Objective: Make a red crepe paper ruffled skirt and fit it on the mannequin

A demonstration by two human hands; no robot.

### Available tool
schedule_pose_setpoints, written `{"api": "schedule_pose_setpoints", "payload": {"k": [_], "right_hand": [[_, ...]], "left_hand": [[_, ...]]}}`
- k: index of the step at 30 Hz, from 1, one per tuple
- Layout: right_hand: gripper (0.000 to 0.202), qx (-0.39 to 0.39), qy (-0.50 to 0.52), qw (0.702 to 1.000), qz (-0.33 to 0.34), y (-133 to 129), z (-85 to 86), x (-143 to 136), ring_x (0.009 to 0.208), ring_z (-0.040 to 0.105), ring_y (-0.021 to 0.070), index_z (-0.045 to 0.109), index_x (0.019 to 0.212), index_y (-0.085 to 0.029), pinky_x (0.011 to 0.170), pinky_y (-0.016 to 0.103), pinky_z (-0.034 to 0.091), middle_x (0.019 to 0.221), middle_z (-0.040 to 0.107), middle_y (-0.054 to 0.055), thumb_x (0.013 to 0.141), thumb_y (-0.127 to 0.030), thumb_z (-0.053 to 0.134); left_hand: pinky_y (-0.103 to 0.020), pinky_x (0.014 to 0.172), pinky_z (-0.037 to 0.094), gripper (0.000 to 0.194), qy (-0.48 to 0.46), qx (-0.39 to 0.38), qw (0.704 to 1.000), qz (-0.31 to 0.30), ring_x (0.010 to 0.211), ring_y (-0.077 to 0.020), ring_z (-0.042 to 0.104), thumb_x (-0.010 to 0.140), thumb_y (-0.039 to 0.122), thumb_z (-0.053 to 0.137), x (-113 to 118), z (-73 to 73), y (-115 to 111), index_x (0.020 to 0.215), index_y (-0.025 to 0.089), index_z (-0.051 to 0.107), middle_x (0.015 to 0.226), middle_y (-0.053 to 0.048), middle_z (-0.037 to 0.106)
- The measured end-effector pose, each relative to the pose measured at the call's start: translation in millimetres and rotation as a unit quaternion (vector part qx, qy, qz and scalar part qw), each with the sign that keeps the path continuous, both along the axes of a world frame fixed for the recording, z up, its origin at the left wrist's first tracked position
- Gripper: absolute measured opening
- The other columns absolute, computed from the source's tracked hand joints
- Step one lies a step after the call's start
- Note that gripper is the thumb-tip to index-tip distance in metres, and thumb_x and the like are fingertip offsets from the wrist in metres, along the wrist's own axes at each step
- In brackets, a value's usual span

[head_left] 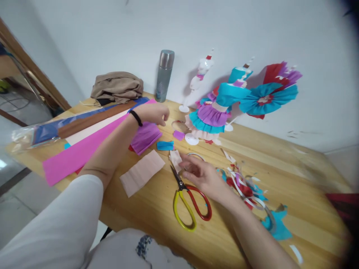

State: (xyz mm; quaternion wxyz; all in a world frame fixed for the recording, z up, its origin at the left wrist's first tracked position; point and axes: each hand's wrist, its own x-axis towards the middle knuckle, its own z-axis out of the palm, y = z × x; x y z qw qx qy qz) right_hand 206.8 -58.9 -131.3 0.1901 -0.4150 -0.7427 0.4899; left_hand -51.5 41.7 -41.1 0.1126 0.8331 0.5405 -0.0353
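My left hand is above the far end of the crepe paper strips, its fingers curled down; whatever is in them is hidden. Below it lies a folded purple crepe paper piece. My right hand is low over the table, thumb and fingers apart, fingertips at the edge of a small pale pink paper piece. Scissors with one yellow and one red handle lie beside it, blades slightly apart. A larger pale pink strip and a small pleated blue piece lie between my hands.
Long crepe strips, including a magenta one, lie at left. Behind stand a brown cloth bundle, a flask and small dress forms with a ruffled paper dress. Paper scraps and white rings are strewn at right.
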Motion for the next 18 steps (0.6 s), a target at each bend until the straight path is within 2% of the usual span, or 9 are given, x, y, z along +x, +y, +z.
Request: {"api": "schedule_pose_setpoints", "payload": {"k": [3, 4, 6, 8, 11, 13, 15, 18], "right_hand": [[0.061, -0.006, 0.026, 0.994, 0.104, -9, 8.7, -1, 0.1, 0.071, 0.0222, 0.053, 0.142, -0.022, 0.079, 0.035, 0.059, 0.131, 0.064, 0.014, 0.082, -0.024, 0.063], [0.056, -0.012, 0.023, 0.991, 0.131, -12, 12.2, -2, 0.1, 0.071, 0.0214, 0.056, 0.139, -0.023, 0.079, 0.034, 0.059, 0.132, 0.063, 0.013, 0.084, -0.024, 0.062], [0.044, -0.006, -0.008, 0.986, 0.167, -16, 18.0, -3, 0.093, 0.071, 0.0206, 0.064, 0.13, -0.021, 0.078, 0.034, 0.058, 0.119, 0.069, 0.012, 0.086, -0.024, 0.06], [0.035, 0.023, -0.057, 0.978, 0.197, -18, 21.9, -4, 0.086, 0.07, 0.0208, 0.071, 0.12, -0.018, 0.076, 0.034, 0.056, 0.102, 0.073, 0.01, 0.087, -0.023, 0.06], [0.029, 0.069, -0.124, 0.962, 0.232, -21, 26.3, -6, 0.084, 0.067, 0.0217, 0.074, 0.113, -0.016, 0.074, 0.033, 0.052, 0.095, 0.075, 0.009, 0.088, -0.022, 0.061], [0.027, 0.086, -0.154, 0.954, 0.242, -23, 29.2, -8, 0.084, 0.066, 0.0216, 0.074, 0.111, -0.016, 0.075, 0.033, 0.049, 0.095, 0.075, 0.008, 0.088, -0.021, 0.061], [0.026, 0.096, -0.172, 0.949, 0.246, -24, 31.8, -10, 0.084, 0.066, 0.0212, 0.074, 0.111, -0.017, 0.075, 0.033, 0.048, 0.096, 0.076, 0.007, 0.089, -0.02, 0.06], [0.025, 0.108, -0.181, 0.944, 0.254, -25, 34.8, -11, 0.087, 0.066, 0.0211, 0.074, 0.109, -0.019, 0.076, 0.032, 0.046, 0.095, 0.075, 0.007, 0.09, -0.019, 0.059]], "left_hand": [[-0.024, 0.08, 0.041, 0.025, 0.047, 0.045, 0.993, 0.098, 0.091, -0.0186, 0.062, 0.081, 0.021, 0.064, -33, 8.0, 6, 0.1, 0.01, 0.076, 0.098, -0.009, 0.076], [-0.024, 0.078, 0.041, 0.024, 0.061, 0.041, 0.99, 0.124, 0.087, -0.0184, 0.062, 0.081, 0.023, 0.065, -41, 8.8, 7, 0.097, 0.009, 0.077, 0.092, -0.009, 0.076], [-0.024, 0.075, 0.043, 0.023, 0.082, 0.022, 0.983, 0.163, 0.08, -0.0176, 0.062, 0.083, 0.027, 0.066, -51, 7.1, 10, 0.091, 0.009, 0.077, 0.079, -0.008, 0.075], [-0.024, 0.075, 0.045, 0.027, 0.099, 0.007, 0.977, 0.189, 0.082, -0.0186, 0.063, 0.083, 0.031, 0.068, -53, 0.9, 14, 0.091, 0.008, 0.077, 0.073, -0.009, 0.074], [-0.028, 0.081, 0.049, 0.04, 0.119, -0.001, 0.97, 0.21, 0.098, -0.0253, 0.066, 0.08, 0.036, 0.074, -48, -14.3, 22, 0.107, 0.007, 0.074, 0.092, -0.014, 0.077], [-0.035, 0.086, 0.052, 0.05, 0.132, -0.01, 0.967, 0.219, 0.107, -0.0324, 0.066, 0.078, 0.038, 0.077, -42, -26.5, 29, 0.116, 0.006, 0.071, 0.111, -0.02, 0.073], [-0.041, 0.091, 0.053, 0.052, 0.14, -0.02, 0.966, 0.216, 0.113, -0.0359, 0.064, 0.079, 0.037, 0.078, -38, -38.1, 35, 0.12, 0.006, 0.068, 0.119, -0.021, 0.069], [-0.046, 0.093, 0.056, 0.042, 0.15, -0.046, 0.967, 0.202, 0.111, -0.0269, 0.064, 0.093, 0.037, 0.066, -35, -49.3, 40, 0.128, 0.014, 0.06, 0.127, -0.013, 0.063]]}}
